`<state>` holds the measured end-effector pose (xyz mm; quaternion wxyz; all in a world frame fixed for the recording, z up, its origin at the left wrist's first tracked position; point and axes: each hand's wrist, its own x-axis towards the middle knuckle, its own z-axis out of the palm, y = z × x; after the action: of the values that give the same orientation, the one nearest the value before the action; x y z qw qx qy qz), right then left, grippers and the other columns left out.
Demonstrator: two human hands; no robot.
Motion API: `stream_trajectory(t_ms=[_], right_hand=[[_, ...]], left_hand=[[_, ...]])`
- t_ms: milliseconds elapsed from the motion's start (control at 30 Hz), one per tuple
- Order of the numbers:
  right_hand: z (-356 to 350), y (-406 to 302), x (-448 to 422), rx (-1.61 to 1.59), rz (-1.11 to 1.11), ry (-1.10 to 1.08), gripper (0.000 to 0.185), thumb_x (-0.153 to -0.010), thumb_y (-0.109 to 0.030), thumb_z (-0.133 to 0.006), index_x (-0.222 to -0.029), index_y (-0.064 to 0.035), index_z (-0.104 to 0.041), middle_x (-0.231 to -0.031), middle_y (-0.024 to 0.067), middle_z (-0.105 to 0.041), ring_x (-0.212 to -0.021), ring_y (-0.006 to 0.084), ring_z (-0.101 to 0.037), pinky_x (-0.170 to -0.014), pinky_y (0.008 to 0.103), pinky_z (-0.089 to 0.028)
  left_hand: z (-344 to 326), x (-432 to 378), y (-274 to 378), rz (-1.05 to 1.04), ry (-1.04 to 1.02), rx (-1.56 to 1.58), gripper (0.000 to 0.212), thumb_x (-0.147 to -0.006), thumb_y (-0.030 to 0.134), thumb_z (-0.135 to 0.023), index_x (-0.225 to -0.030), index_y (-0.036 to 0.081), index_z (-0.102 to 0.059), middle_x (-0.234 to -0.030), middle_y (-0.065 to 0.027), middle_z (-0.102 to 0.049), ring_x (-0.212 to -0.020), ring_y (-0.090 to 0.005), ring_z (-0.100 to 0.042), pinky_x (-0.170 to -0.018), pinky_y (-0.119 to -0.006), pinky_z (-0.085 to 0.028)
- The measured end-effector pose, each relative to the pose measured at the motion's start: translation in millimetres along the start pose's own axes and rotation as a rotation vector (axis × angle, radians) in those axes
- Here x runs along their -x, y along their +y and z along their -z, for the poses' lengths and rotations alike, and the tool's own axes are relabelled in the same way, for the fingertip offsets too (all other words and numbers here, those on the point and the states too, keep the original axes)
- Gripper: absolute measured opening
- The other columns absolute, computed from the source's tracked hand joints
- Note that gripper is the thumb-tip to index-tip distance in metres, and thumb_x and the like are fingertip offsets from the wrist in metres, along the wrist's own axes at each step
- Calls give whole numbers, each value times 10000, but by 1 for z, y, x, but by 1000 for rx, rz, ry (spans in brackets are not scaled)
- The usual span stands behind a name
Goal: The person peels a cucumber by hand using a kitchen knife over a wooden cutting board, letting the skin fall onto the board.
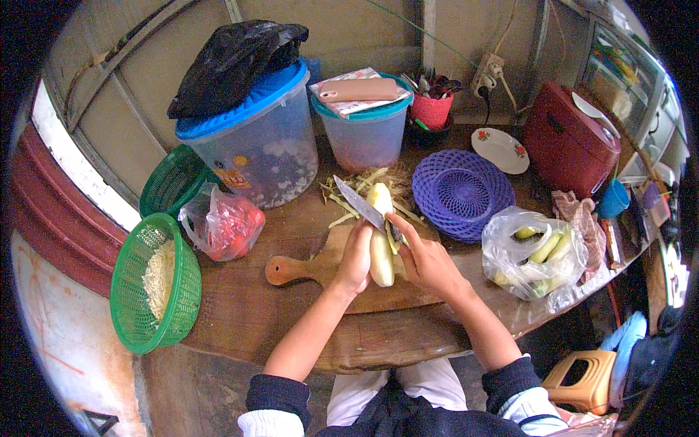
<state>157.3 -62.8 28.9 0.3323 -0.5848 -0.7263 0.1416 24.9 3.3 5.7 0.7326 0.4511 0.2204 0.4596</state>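
My left hand (356, 257) is closed around a long, pale, mostly peeled vegetable (381, 265), held upright above the wooden cutting board (333, 246). In my right hand (428, 259) is a knife (359, 204); its blade lies slantwise across the vegetable, pointing to the upper left. The right fingers partly hide the handle. A strip of peel hangs beside the vegetable near my right fingertips. Behind the board lies a pile of peelings (349, 205). To the right, a clear plastic bag (508, 267) holds several pale green vegetables (545, 248).
At left are a green basket (194, 306) with shredded pale food and a bag of red produce (235, 229). Lidded plastic tubs (262, 147) stand behind, one with a phone (357, 90) on top. Purple woven plates (463, 194), a floral dish (499, 150) and a red rice cooker (568, 139) are at right.
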Motion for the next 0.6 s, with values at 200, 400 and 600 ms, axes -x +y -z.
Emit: stream_trajectory(t_ms=[200,400,600], right_hand=[[1,-2,-1,7,-2,3,602,-793,-82,-492,-1331,-186,-241,-646,220,-575,-583,398,-567,-543,510,-439],[-1,2,-1,20,20,30,587,-800,-89,-493,-1325,-190,-250,-649,213,-580,-592,394,-573,-539,505,-440],[-3,6,-1,-8,40,69,581,-810,-112,-498,-1324,-198,-240,-654,211,-583,-601,397,-574,-544,507,-441]], left_hand=[[1,2,-3,7,10,6,397,-929,287,-349,-1208,15,-423,-1132,-80,-532,-948,-148,-545,-763,-288,-471],[-1,2,-3,6,28,9,376,-926,269,-356,-1189,11,-431,-1088,-81,-542,-889,-147,-555,-740,-289,-475],[-1,1,-8,49,45,17,365,-928,293,-333,-1165,40,-446,-1014,-59,-548,-842,-140,-546,-739,-289,-469]])
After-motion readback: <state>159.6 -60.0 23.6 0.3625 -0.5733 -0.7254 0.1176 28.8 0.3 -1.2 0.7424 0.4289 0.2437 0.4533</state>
